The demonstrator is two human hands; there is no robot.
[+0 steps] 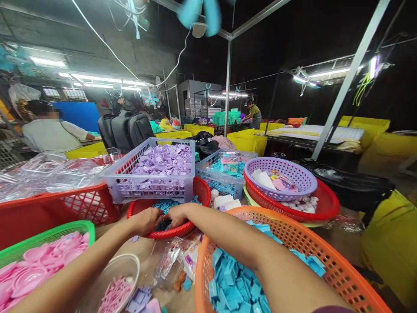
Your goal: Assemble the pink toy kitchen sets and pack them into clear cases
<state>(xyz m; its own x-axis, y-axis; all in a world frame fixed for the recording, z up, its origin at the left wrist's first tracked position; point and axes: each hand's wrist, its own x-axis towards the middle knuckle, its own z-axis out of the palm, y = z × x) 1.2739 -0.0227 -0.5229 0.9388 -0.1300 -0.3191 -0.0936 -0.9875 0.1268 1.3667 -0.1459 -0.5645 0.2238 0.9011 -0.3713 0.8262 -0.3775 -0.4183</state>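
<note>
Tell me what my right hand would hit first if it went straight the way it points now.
Most likely the small blue pieces in the red basket, just below your right hand; your left hand is close too, and depth is hard to judge.

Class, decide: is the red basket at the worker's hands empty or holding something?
Not empty: blue pieces show inside the red basket, by the left hand and right hand. Their depth cannot be told.
</note>
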